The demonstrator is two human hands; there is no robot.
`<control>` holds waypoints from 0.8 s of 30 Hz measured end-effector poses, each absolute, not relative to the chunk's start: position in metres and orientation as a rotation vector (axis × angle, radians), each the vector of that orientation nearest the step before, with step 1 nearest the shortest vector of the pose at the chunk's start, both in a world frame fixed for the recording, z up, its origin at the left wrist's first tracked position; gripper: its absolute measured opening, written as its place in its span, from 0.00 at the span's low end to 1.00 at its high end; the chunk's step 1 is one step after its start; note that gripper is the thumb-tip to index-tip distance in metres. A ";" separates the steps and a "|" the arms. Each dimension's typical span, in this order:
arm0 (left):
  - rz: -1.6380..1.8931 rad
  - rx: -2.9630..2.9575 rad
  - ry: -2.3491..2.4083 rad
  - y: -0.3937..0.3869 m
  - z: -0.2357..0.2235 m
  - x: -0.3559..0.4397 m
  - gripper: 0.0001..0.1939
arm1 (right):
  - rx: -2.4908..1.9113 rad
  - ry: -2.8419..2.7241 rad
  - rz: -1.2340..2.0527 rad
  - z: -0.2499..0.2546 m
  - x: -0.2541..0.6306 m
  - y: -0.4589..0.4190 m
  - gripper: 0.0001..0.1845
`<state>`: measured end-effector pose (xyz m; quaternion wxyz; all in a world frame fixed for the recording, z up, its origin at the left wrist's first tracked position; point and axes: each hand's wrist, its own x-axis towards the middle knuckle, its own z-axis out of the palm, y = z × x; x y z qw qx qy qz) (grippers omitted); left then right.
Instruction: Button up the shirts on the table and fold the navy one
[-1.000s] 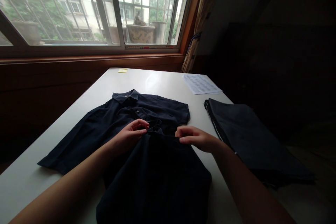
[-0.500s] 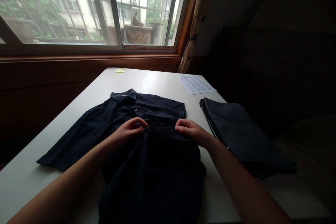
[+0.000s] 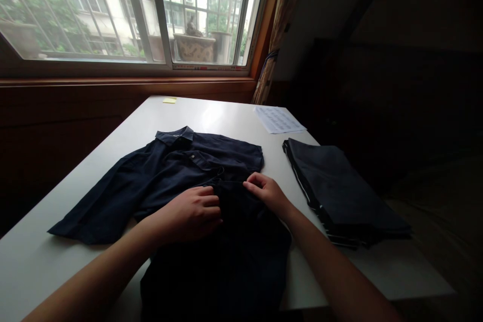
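A dark navy collared shirt (image 3: 166, 161) lies spread on the white table, its collar toward the window and a small button showing on its front. My left hand (image 3: 198, 211) is over the middle of the shirt with curled fingers, closed on the dark cloth; its fingertips are hidden. To its right, my right hand (image 3: 260, 188) pinches a raised edge of the same shirt between thumb and fingers. Between the hands the fabric is bunched, with a thin dark loop or fold above it. The shirt's lower part runs toward me in deep shadow.
A folded stack of dark cloth (image 3: 339, 186) lies along the right side of the white table (image 3: 124, 131). Printed papers (image 3: 279, 119) rest at the far right, and a yellow sticky note (image 3: 169, 100) at the far edge. Beyond are a barred window (image 3: 166, 15) and a tied curtain (image 3: 269, 65).
My left hand has turned over and come down toward me, its back now facing up. My right hand still pinches the shirt. The view has shifted slightly.
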<state>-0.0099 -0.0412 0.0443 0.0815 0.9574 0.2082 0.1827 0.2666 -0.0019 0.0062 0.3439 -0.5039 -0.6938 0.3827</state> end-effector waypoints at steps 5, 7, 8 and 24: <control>0.506 2.722 0.767 -0.024 0.044 -0.029 0.06 | -1.274 -1.731 1.100 0.003 0.272 0.001 0.19; 0.438 2.632 0.793 -0.019 0.047 -0.037 0.06 | -1.249 -1.706 1.154 0.004 0.273 0.001 0.19; 0.406 2.588 0.785 -0.018 0.049 -0.039 0.05 | -1.239 -1.695 1.177 0.006 0.273 0.001 0.18; 0.330 2.415 0.686 -0.016 0.043 -0.037 0.07 | -1.223 -1.745 1.157 0.009 0.273 -0.003 0.17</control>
